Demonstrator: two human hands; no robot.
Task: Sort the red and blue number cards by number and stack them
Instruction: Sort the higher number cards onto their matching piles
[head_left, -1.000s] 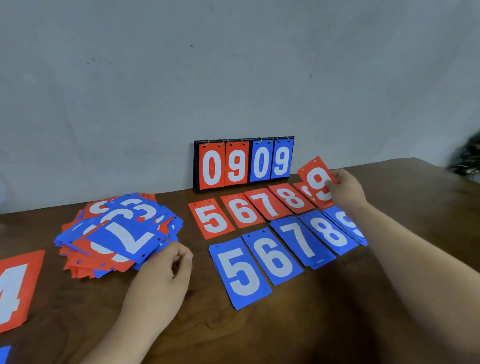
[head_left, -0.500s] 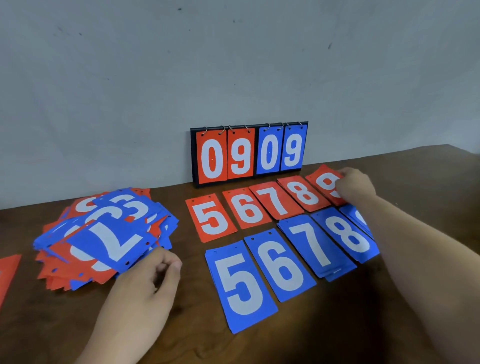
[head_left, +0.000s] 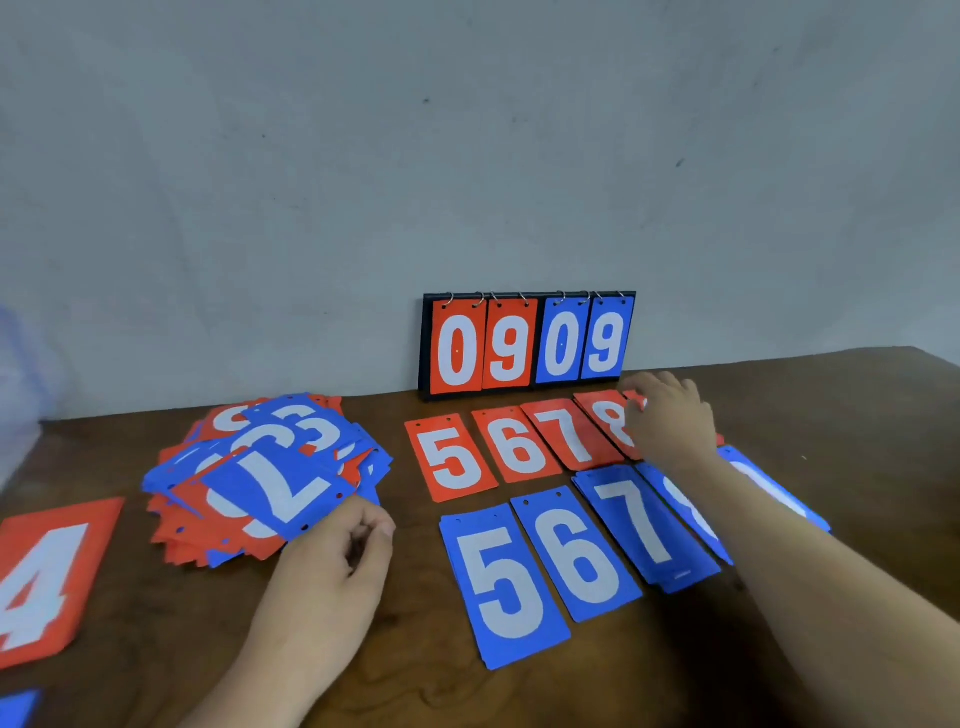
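Note:
Two rows of sorted cards lie on the wooden table (head_left: 857, 415): red 5 (head_left: 454, 457), red 6 (head_left: 519, 444), red 7 (head_left: 569, 434) and red 8 (head_left: 605, 415) behind, blue 5 (head_left: 506, 582), blue 6 (head_left: 576, 553), blue 7 (head_left: 641, 519), blue 8 (head_left: 685, 504) and blue 9 (head_left: 769, 488) in front. My right hand (head_left: 670, 415) lies with spread fingers over the right end of the red row and hides the red 9 there. A mixed pile of red and blue cards (head_left: 260, 467) sits at the left, a blue 7 on top. Beside its near edge rests my left hand (head_left: 337, 551), fingers loosely curled, holding nothing.
A black flip scoreboard (head_left: 527, 343) reading 09 09 stands against the wall behind the rows. A red 4 card (head_left: 41, 577) lies at the far left, with a blue card corner (head_left: 18, 709) below it. My right forearm crosses the blue 8 and 9.
My right hand has lowered the red 9 card from the air onto the right end of the red row and now covers it. My left hand has stayed by the pile.

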